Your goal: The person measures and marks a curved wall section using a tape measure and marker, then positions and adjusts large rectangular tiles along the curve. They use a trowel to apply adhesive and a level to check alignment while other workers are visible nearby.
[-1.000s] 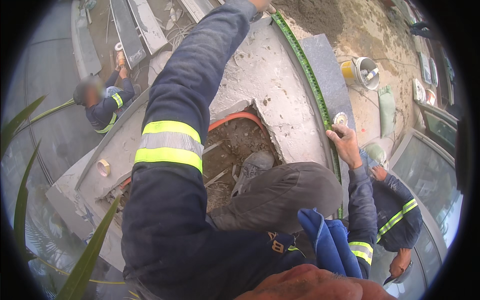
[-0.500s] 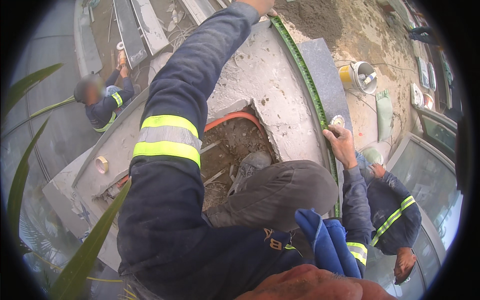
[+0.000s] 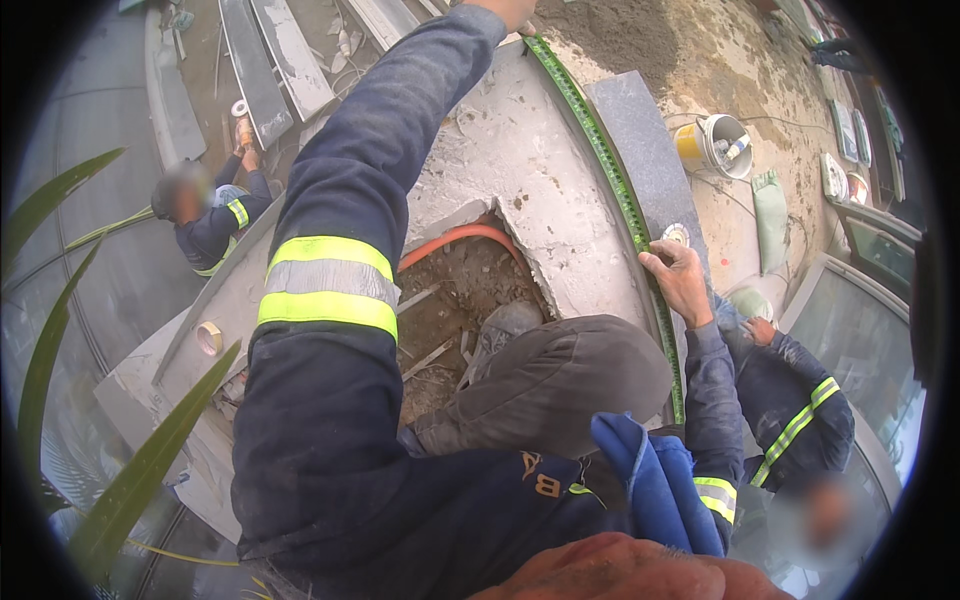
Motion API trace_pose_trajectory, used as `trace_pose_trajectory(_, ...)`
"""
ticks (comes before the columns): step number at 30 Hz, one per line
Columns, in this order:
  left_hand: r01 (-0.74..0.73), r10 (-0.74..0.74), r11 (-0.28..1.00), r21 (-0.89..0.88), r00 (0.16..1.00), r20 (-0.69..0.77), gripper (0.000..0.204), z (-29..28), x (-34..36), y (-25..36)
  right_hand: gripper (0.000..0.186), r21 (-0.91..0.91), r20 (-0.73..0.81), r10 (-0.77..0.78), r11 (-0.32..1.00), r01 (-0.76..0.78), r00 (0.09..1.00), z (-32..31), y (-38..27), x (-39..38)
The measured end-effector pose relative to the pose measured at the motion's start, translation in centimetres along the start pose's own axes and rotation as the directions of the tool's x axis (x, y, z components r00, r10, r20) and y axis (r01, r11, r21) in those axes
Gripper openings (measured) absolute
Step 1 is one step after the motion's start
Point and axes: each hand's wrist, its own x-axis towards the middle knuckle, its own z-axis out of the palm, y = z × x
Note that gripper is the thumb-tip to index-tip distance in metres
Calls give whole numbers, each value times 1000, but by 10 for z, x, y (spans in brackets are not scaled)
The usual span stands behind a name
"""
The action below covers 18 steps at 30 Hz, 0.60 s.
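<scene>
Rough slab [image 3: 560,215], strip [image 3: 601,150] along its curved edge could slip if pinching right hand [image 3: 680,283] loosens; left hand [image 3: 512,10], grip unclear.

Smooth green measuring tape [image 3: 608,165], rough matt concrete slab [image 3: 570,225]

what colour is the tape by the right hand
The tape is bright green with dark markings, clearest in the head view.
</scene>
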Motion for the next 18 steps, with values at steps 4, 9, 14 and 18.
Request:
trace_pose_trajectory(4, -24, 22, 999, -33, 998, -67, 22, 1, -3, -2, 29, -20, 6, -27, 999, 28, 1000, -3, -1, 1)
trace_pose_trajectory(9, -22, 19, 999, 32, 996, 92, 21, -6, 4, -1, 28, 4, 19, -37, 999, 37, 999, -2, 3, 2)
trace_pose_trajectory(14, 19, -22, 1000, 19, 983, 181, 23, -14, 7, 3, 28, 8, 45, -23, 1000, 23, 999, -4, 6, 3)
trace_pose_trajectory(18, -8, 3, 1000, 24, 980, 197, 24, -12, 10, 3, 28, -1, 28, -31, 1000, 31, 999, -3, 4, 3)
